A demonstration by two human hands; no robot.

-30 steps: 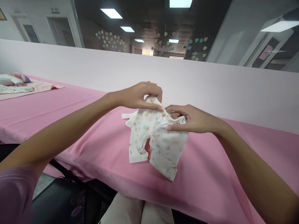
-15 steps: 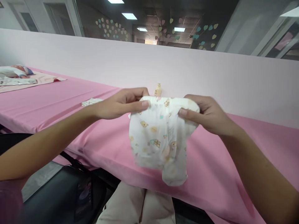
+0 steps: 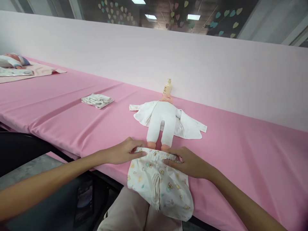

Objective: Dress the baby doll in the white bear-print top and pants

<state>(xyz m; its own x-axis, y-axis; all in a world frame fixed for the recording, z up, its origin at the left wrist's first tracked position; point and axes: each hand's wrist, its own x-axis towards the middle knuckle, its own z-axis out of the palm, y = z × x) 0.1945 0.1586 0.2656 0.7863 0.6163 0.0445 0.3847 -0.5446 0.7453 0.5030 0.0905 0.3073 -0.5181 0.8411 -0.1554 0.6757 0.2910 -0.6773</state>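
A pair of small white baby pants with a printed pattern hangs over the table's front edge, partly above my lap. My left hand pinches the elastic waistband at its left end. At the right end of the same band, my right hand is closed with thumb and fingers. Just beyond the waistband lies a baby doll on its back, its feet pointing toward me and touching or nearly touching the band. A white baby top is spread open beneath the doll, sleeves out to both sides.
A pump bottle stands by the wall behind the doll's head. Folded patterned cloth lies on the pink sheet to the left. Another doll rests on a mat at far left. A black chair stands at lower left.
Both hands have lowered the pants from in front of the doll to the table's front edge, near its feet. The doll and the spread top now show. The view has tilted downward.
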